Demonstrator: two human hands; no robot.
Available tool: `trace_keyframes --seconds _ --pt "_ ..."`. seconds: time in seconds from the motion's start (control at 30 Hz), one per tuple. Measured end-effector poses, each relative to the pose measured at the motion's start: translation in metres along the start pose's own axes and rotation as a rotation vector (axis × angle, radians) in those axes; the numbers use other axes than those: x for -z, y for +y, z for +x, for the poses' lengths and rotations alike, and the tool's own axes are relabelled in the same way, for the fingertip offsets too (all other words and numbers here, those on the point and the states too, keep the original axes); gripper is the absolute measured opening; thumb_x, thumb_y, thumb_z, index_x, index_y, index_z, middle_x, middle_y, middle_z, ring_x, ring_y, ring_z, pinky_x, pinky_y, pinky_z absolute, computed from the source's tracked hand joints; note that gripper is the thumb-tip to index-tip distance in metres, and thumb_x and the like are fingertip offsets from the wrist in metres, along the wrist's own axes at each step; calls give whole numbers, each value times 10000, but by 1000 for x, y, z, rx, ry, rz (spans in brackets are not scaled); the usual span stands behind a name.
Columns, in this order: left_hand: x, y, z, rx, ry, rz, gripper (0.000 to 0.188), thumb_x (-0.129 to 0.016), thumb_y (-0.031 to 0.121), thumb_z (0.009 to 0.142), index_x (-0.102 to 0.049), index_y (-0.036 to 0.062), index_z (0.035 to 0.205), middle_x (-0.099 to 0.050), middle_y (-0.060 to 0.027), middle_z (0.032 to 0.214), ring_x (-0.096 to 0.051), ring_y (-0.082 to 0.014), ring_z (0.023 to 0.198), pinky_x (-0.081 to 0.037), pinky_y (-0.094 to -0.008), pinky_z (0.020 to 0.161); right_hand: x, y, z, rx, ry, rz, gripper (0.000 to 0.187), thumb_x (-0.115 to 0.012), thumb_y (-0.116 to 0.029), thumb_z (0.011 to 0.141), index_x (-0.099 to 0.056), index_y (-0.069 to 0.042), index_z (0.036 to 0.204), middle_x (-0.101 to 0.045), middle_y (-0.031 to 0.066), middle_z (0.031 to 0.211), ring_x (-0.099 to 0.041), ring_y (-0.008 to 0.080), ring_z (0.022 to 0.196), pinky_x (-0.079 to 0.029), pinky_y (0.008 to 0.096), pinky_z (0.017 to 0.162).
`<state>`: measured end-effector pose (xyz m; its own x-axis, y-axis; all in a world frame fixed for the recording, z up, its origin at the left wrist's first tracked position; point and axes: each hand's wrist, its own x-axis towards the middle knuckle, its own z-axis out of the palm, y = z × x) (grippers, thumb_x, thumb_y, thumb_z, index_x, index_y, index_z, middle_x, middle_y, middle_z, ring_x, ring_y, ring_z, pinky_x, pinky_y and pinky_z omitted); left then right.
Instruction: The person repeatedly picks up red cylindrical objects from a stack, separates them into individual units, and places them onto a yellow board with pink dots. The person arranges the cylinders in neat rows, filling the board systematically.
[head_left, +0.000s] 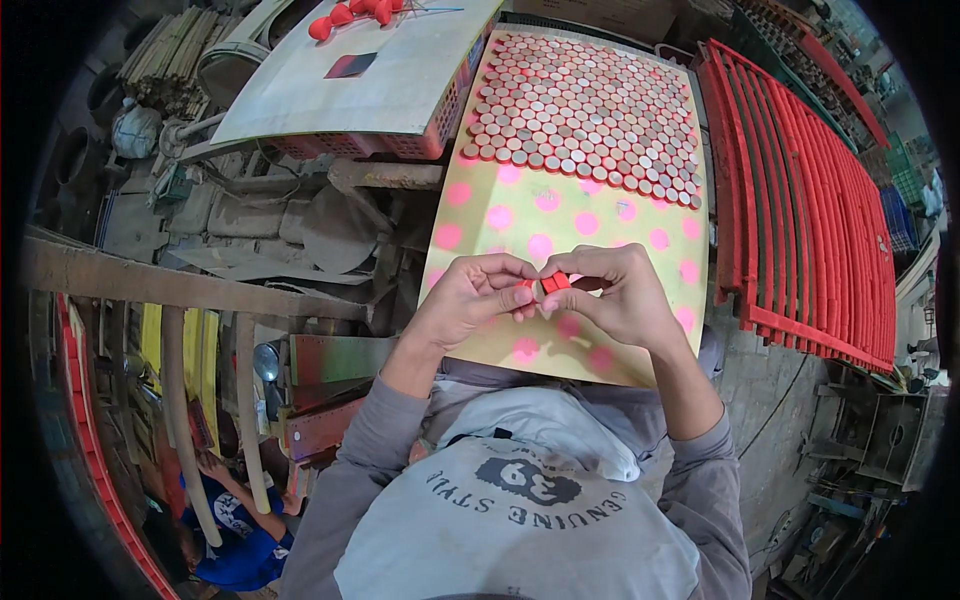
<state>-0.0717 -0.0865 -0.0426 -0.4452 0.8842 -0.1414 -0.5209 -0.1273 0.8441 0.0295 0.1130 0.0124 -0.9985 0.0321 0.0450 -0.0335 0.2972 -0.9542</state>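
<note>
Red pieces (554,283) are fingertip-clamped in left hand (465,300) and right hand (628,300); yellow board (620,369) is filled with discs (590,110) toward far edge, unfilled nearer.

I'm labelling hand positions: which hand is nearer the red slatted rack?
Right. The right hand is left of the red slatted rack; the left hand is farther left.

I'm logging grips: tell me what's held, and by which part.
The right hand pinches a small red piece by opposite sides. The left hand pinches something red too; same piece or another, I cannot tell.
</note>
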Motion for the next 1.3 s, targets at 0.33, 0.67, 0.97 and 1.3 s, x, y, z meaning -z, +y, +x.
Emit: trace_keyframes --seconds 0.33,0.67,0.97,1.3 --pt "19 -6 13 -4 61 -143 270 -705 47 912 -603 28 1162 -704 -86 1054 -683 -147 949 -560 -272 787 -4 4 19 319 13 -293 327 -818 1 694 -742 -30 1011 -719 125 842 -686 231 794 -549 365 710" --pt "69 15 56 -364 515 594 205 -750 33 863 -656 -9 1040 -711 -66 954 -685 -123 859 -557 -276 797 -1 19 108 -40 80 -607 247 -784 -68 734 -751 6 967 -718 194 831 -705 330 753 -579 400 752" --pt "99 12 83 -458 713 1136 291 -829 115 772 -675 16 998 -711 -89 914 -679 -185 835 -550 -324 766 -30 59 155 42 179 -664 292 -838 -109 690 -748 15 938 -713 220 851 -709 346 826 -563 430 771" --pt "101 8 82 -456 707 1060 657 -916 190 667 -586 88 1226 -718 -14 910 -610 -126 820 -489 -294 726 -15 72 135 125 162 -799 256 -763 -46 730 -733 47 967 -725 196 849 -706 328 750 -572 397 741"
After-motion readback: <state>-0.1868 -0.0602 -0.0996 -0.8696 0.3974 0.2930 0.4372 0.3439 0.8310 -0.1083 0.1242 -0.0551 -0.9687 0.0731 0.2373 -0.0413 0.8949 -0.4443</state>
